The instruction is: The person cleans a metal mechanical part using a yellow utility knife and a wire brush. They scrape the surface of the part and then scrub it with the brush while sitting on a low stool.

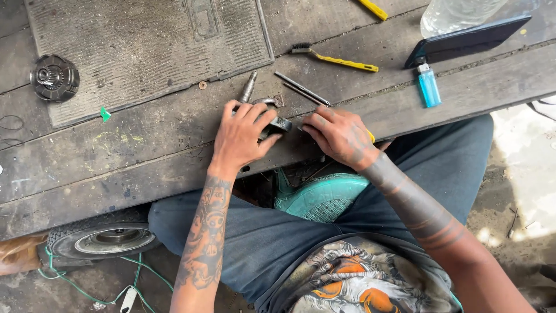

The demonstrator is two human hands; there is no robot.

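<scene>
My left hand presses down on a grimy metal part on the wooden plank platform, fingers wrapped over it. A steel shaft sticks out beyond the fingers, beside a small curved bracket. My right hand sits just to the right, fingers curled around a yellow-handled tool whose tip meets the part; most of the tool is hidden under the hand.
Two thin metal rods lie above the hands. Further back are a yellow-handled wire brush, blue lighter, dark phone, clear bottle, grey rubber mat and round black gear part. A small wheel sits below the platform.
</scene>
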